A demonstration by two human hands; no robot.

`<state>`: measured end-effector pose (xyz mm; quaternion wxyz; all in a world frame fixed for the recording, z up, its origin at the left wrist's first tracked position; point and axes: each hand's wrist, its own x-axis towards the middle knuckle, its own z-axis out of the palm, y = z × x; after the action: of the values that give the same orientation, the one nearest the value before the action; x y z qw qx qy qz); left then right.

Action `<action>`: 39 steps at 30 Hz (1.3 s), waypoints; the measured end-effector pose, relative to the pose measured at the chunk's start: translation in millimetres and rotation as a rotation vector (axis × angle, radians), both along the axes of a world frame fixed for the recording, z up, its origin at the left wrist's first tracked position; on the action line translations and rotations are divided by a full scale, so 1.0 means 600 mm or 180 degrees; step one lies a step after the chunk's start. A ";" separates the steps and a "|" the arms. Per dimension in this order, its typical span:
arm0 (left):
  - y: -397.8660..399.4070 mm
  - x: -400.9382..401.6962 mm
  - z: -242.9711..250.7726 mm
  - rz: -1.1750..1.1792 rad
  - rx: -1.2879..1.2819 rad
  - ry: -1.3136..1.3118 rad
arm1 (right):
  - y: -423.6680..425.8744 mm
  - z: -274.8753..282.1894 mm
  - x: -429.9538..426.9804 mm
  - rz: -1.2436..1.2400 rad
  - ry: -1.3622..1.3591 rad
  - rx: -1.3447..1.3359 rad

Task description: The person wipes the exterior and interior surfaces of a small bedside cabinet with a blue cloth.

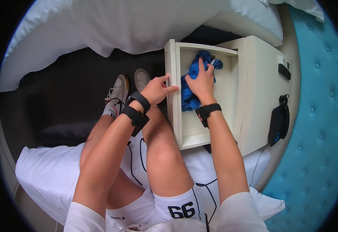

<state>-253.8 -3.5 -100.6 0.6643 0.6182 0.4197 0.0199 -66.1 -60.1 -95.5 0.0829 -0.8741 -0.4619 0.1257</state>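
A white drawer [195,140] stands pulled out from a white bedside cabinet [261,87]. Inside it, on the left part of its floor, lies a crumpled blue cloth [190,97] with a small pale tag. My right hand [202,81] rests on the cloth with its fingers spread over it; whether the fingers grip the fabric cannot be told. At the outer face of the drawer front is my left hand [158,88], its thumb and forefinger apart and touching or close to the panel's edge.
On the cabinet top are a black telephone [279,124], a black remote control [284,72] and a small white item [284,61]. A blue tufted headboard [317,95] runs along the right. White bedding [114,26] hangs beyond the drawer. Black cables [211,194] lie beside my legs.
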 end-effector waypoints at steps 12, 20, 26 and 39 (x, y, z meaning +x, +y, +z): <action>-0.001 0.006 -0.003 -0.0094 0.0015 0.0011 | -0.264 0.138 -0.065 0.0384 0.2707 -0.0613; 0.018 0.001 0.018 -0.0206 -0.0862 -0.0040 | -0.165 0.092 -0.109 0.0725 0.1861 0.0252; 0.026 -0.004 0.010 -0.0056 -0.1330 -0.0016 | 0.047 0.061 -0.064 0.1070 0.1430 0.1015; 0.032 0.011 -0.003 0.1520 -0.1180 -0.0462 | -0.084 0.093 -0.128 0.1212 0.0724 0.0486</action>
<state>-247.2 15.9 -102.3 0.7705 0.3674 0.5010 0.1427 -143.0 -110.8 -39.5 0.1751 -0.7425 -0.6143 0.2016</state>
